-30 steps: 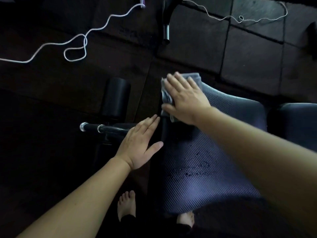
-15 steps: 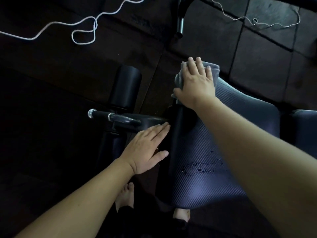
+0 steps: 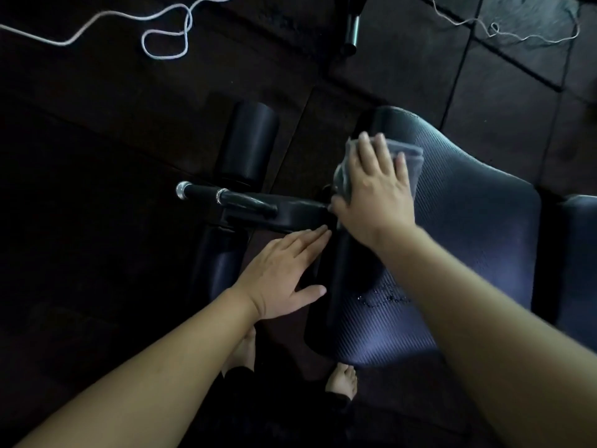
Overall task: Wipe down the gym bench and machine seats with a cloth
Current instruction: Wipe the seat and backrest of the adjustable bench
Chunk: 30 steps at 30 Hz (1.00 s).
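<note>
A dark ribbed bench seat pad (image 3: pixel 458 253) fills the right half of the head view, with small wet droplets (image 3: pixel 384 297) near its left side. My right hand (image 3: pixel 376 195) lies flat with spread fingers on a folded grey cloth (image 3: pixel 412 156), pressing it against the pad's upper left edge. My left hand (image 3: pixel 284 274) is flat with straight fingers, resting against the pad's dark left side wall, just below the right wrist. Most of the cloth is hidden under my right hand.
A black bar with chrome end (image 3: pixel 206 194) sticks out left of the seat, between black foam rollers (image 3: pixel 252 147). A second pad (image 3: pixel 581 253) sits at the right edge. White cords (image 3: pixel 164 37) lie on the dark tiled floor. My bare feet (image 3: pixel 340 381) stand below the seat.
My right hand has slid the cloth back down the pad's left edge toward me after reaching the far corner. My left hand stays flat against the seat's side.
</note>
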{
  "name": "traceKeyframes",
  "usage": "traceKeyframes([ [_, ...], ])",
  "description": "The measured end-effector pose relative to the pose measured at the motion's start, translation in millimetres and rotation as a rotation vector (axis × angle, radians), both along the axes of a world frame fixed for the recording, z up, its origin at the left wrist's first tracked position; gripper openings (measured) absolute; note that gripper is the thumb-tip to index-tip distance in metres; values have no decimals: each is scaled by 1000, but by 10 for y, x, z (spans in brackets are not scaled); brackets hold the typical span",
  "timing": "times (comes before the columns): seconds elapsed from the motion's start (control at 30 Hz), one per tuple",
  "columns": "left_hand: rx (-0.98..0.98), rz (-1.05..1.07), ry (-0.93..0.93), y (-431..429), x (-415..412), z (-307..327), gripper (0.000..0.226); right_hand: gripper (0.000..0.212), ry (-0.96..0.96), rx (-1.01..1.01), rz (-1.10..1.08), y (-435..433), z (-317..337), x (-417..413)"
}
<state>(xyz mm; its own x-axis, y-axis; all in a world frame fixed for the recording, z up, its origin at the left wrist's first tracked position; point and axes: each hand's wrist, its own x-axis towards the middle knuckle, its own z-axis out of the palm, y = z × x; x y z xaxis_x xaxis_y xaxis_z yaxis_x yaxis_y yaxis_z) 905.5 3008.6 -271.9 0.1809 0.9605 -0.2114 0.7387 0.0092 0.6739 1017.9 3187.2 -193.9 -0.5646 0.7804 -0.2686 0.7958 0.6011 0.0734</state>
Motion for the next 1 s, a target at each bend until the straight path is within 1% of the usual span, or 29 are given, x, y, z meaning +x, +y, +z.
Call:
traceKeyframes([
  [0.07,-5,-20,8,-73,2,-17,93,94,-7,-20,64,-299,14,203],
  [0.1,-4,-31,14,-114,1,-20,94,94,-12,-35,82,-304,15,240],
  [0.17,-2,-52,20,-197,-3,-30,96,96,-19,-35,80,-97,10,153],
  [0.27,-17,-63,5,-314,14,-41,96,94,-34,-2,4,137,-18,-45],
  [0.37,-28,-67,4,-392,41,-44,96,93,29,10,-43,-257,-15,39],
  [0.47,-50,-75,-2,-459,68,-41,97,93,13,-31,36,-701,8,317],
  [0.57,-33,-79,9,-523,90,-47,96,96,4,-30,57,-435,1,263],
  [0.67,-21,-61,1,-579,110,-64,95,96,10,-14,-23,-231,2,104],
  [0.77,-39,-60,-10,-620,126,-79,95,95,54,-14,-48,-684,29,234],
  [0.87,-62,-46,-28,-676,151,-106,95,98,34,-68,45,-1237,47,571],
  [0.93,-58,-41,-25,-707,165,-115,94,97,34,-74,79,-1143,23,581],
  [1.0,-40,-41,-25,-727,174,-122,93,96,9,-46,34,-898,-10,423],
])
